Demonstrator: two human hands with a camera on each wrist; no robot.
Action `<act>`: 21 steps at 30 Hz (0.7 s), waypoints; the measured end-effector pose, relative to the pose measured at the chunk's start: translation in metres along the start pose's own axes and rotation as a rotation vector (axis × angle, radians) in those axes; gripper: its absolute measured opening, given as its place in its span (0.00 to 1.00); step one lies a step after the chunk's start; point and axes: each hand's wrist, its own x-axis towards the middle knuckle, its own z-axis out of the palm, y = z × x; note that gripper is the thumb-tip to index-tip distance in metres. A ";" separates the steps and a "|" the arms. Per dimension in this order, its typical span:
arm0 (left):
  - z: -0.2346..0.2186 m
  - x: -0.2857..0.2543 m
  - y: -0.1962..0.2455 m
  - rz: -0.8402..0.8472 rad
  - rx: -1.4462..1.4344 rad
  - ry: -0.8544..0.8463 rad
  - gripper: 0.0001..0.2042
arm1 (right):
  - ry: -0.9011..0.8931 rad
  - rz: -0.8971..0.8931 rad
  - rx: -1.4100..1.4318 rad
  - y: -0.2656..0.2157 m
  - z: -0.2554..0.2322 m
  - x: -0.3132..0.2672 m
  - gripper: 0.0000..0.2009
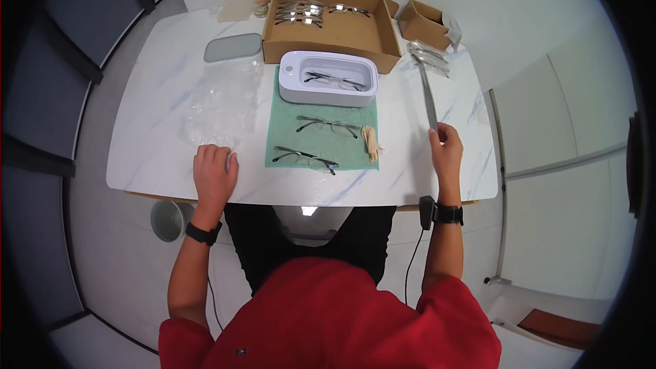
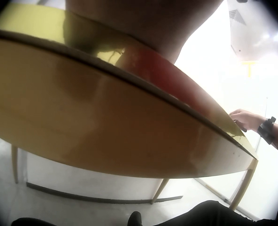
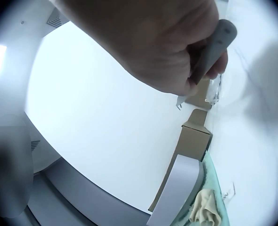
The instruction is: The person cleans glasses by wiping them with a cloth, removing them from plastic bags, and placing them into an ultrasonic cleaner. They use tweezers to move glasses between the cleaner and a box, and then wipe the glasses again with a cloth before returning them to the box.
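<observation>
In the head view my right hand [image 1: 447, 156] grips the near end of long grey tweezers [image 1: 428, 92] at the table's right side. Their far tip overlaps clear plastic packets [image 1: 432, 60]. The right wrist view shows the rounded tweezer end [image 3: 222, 37] sticking out of the fist. My left hand [image 1: 216, 176] rests on the table with loosely bent fingers, beside clear plastic bags [image 1: 222, 99]. Two pairs of glasses [image 1: 328, 123] lie on a green cloth [image 1: 283, 133]. Another pair [image 1: 335, 80] sits inside the lilac ultrasonic cleaner [image 1: 328, 96] behind them.
A shallow cardboard tray [image 1: 331, 51] at the back holds several pairs of glasses. Right of it stands a small cardboard box [image 1: 422, 24]. The grey lid [image 1: 233, 48] and a small jar [image 1: 260, 5] are at the back left. A beige cloth [image 1: 370, 143] lies on the green one.
</observation>
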 end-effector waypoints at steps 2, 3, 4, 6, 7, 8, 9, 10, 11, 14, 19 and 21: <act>0.002 0.000 -0.001 0.012 -0.005 0.009 0.06 | -0.012 -0.007 -0.128 -0.002 0.015 -0.005 0.14; 0.001 0.000 0.001 0.007 -0.009 0.007 0.06 | -0.019 -0.013 -0.186 -0.002 0.023 -0.006 0.14; 0.001 -0.001 0.001 0.013 -0.008 0.006 0.06 | -0.029 -0.019 -0.244 -0.003 0.029 -0.007 0.14; 0.002 0.000 0.000 0.018 -0.003 0.013 0.06 | -0.026 -0.006 -0.250 -0.010 0.038 -0.007 0.13; 0.002 -0.001 0.000 0.017 -0.001 0.009 0.06 | -0.025 -0.006 -0.268 -0.010 0.043 -0.005 0.13; 0.002 -0.001 0.000 0.019 0.002 0.010 0.06 | -0.026 -0.007 -0.286 -0.014 0.046 -0.004 0.13; 0.003 -0.001 -0.001 0.018 0.003 0.011 0.06 | -0.027 -0.002 -0.292 -0.017 0.049 -0.003 0.12; 0.004 -0.002 -0.001 0.014 0.003 0.011 0.06 | -0.030 0.002 -0.300 -0.020 0.051 -0.003 0.12; 0.003 -0.002 0.000 0.021 0.005 0.009 0.06 | -0.038 0.008 -0.308 -0.023 0.052 -0.003 0.12; 0.002 0.000 0.002 0.044 0.009 0.017 0.05 | -0.022 0.001 -0.324 -0.023 0.058 -0.001 0.11; 0.002 0.000 0.002 0.045 0.016 0.007 0.05 | -0.028 0.013 -0.325 -0.023 0.061 -0.001 0.12; 0.002 0.000 0.003 0.044 0.019 0.004 0.05 | -0.052 0.028 -0.319 -0.023 0.061 -0.002 0.12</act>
